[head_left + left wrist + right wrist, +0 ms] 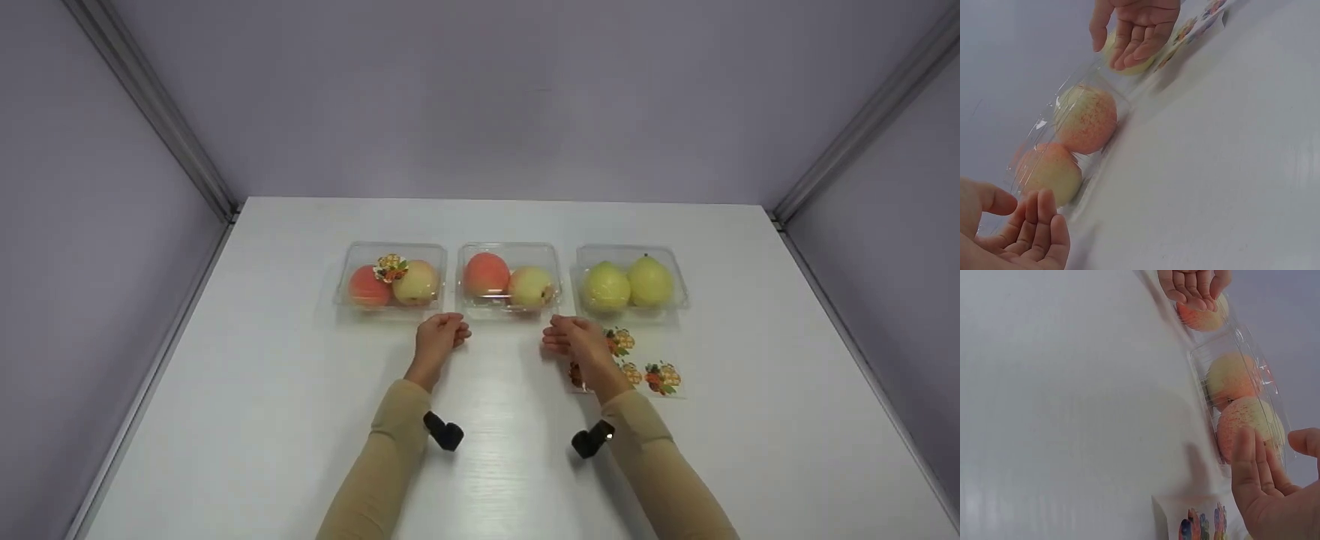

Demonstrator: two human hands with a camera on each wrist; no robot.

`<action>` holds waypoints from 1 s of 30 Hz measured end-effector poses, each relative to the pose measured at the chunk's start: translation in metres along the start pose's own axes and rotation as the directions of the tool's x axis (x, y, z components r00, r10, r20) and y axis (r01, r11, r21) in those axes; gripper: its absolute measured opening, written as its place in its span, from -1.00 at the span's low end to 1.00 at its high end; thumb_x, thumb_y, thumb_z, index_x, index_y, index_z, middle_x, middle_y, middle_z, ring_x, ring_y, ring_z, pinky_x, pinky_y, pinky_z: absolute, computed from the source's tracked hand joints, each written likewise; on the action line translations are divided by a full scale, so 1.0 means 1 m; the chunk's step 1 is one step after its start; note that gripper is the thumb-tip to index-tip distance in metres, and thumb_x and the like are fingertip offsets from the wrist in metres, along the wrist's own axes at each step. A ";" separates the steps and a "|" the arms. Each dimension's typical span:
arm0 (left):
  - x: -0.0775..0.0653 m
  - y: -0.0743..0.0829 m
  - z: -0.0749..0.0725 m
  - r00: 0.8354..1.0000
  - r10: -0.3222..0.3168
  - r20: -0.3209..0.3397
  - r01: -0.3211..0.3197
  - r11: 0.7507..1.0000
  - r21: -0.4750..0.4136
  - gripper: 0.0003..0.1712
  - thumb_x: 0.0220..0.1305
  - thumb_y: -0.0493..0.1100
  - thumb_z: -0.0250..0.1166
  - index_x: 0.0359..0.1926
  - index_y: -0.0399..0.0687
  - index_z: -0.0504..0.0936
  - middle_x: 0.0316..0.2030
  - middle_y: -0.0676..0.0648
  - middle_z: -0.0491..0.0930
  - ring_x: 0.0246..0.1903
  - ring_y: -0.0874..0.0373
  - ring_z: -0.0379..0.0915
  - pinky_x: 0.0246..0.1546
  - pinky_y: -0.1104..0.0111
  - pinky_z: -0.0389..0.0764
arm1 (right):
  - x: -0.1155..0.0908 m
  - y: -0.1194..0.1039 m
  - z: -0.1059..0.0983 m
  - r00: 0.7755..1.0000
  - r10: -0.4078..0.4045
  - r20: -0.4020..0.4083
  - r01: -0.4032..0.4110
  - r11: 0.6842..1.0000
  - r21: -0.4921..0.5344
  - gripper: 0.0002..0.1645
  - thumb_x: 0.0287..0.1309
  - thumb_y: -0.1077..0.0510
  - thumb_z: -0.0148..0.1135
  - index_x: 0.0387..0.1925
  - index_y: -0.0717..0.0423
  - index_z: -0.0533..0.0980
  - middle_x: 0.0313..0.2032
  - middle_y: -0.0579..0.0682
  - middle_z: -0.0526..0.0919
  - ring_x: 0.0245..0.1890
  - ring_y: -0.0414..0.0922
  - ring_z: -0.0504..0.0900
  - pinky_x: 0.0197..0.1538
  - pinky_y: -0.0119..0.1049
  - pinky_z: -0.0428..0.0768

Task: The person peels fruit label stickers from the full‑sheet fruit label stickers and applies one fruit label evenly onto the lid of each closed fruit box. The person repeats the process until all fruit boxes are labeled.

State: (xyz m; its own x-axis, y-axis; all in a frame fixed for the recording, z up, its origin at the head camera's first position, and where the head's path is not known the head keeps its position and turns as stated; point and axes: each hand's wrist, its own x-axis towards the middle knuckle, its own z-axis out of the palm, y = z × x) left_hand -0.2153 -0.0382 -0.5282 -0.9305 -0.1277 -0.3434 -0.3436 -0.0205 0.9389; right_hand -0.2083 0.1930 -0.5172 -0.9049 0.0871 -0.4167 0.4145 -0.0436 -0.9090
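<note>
In the head view my left hand [439,341] hovers by the front left corner of the middle clear plastic fruit box [510,247]. My right hand [585,350] is off its front right corner, partly covering a sheet of fruit stickers [662,379]. Both hands have loosely bent fingers, palms facing inward, and hold nothing. Two peaches, one redder [487,275] and one paler [531,287], lie inside the closed middle box. From the left wrist view, the left fingertips [1045,201] appear close to that box; contact cannot be told.
To the left stands another clear box [360,251] with two peaches and a fruit sticker [391,268] on its lid. On the right, a third box [626,251] holds two yellow-green pears [651,281]. A wall rises behind the white table [247,337].
</note>
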 end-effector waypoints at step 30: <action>0.008 0.005 0.019 0.999 -0.034 -0.016 0.032 0.994 -0.108 -0.62 0.43 -0.14 0.07 0.03 -0.40 0.55 -0.37 -0.03 0.65 -0.43 0.37 0.55 -0.26 0.52 0.64 | 0.013 -0.012 0.003 0.997 0.004 -0.080 0.006 0.992 0.122 -0.64 0.41 0.12 -0.01 -0.08 0.40 0.48 -0.58 -0.12 0.66 -0.54 -0.29 0.67 -0.32 -0.47 0.68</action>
State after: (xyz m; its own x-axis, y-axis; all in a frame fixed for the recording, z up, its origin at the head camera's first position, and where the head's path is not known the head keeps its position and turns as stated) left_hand -0.2267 -0.0201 -0.5268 -0.9161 -0.1431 -0.3745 -0.3575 -0.1315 0.9246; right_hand -0.2252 0.1920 -0.5117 -0.8926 0.1664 -0.4190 0.3938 -0.1645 -0.9044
